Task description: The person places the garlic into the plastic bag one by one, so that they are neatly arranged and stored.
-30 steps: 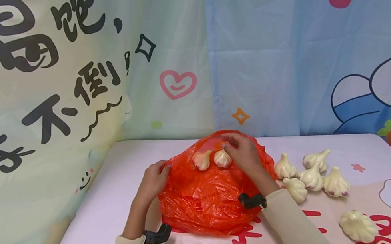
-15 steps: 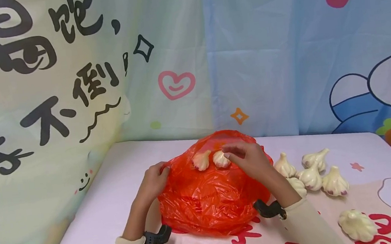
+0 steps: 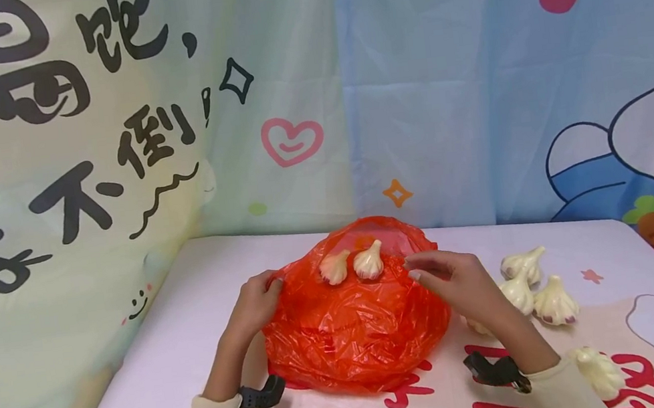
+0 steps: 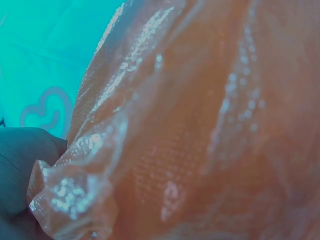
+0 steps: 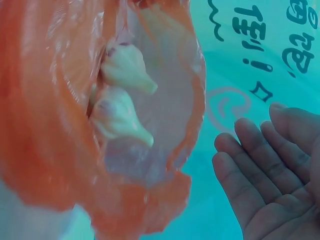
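1. The left hand (image 3: pixel 256 303) is at the left side of the bag, grasping its edge; thin plastic bunches up at the fingers in the left wrist view. Some of its fingers are hidden.
2. The red plastic bag (image 3: pixel 354 335) sits crumpled on the table (image 3: pixel 160 384), between the two hands, its mouth gaping and its far rim raised.
3. Inside the mouth lie two garlic bulbs side by side: the left bulb (image 3: pixel 335 268), stem leaning right, and the right bulb (image 3: pixel 368 261), stem up and slightly right. Anything deeper in the bag cannot be made out.
4. The right hand (image 3: pixel 463 283) is by the bag's right rim, released, with fingers extended and slightly bent, thumb apart. The right wrist view shows its bare palm, apart from both bulbs.
5. Further right, a loose cluster of garlic (image 3: pixel 555 302) lies on the table, partly hidden by the right forearm.
6. Nearer the front, a separate bulb (image 3: pixel 597 372) lies partly behind the right sleeve (image 3: pixel 566 392).
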Demonstrator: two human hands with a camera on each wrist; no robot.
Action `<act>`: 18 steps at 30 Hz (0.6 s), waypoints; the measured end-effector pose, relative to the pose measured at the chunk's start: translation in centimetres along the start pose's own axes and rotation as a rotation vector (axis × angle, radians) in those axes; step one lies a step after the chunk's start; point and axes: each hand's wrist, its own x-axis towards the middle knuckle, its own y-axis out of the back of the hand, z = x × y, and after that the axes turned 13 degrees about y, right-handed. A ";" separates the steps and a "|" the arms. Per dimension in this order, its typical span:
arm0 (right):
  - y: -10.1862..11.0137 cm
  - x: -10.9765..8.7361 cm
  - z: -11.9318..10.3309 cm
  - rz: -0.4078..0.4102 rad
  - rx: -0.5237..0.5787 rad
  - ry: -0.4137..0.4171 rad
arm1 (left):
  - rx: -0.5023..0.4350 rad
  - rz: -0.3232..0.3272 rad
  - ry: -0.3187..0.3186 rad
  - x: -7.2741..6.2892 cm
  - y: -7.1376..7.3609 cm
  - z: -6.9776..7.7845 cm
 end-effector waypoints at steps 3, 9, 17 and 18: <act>0.8 -0.9 0.2 0.007 -0.014 0.000 | -0.001 0.003 -0.003 -0.1 0.0 0.0; 1.9 -2.5 0.9 0.011 -0.086 0.013 | -0.005 0.001 -0.009 0.0 -0.1 0.0; 2.5 -4.3 2.8 0.114 -0.197 0.074 | -0.011 0.002 0.005 0.0 -0.1 -0.1; 2.6 -4.4 3.0 0.122 -0.201 0.068 | -0.009 0.003 0.005 0.0 -0.1 -0.1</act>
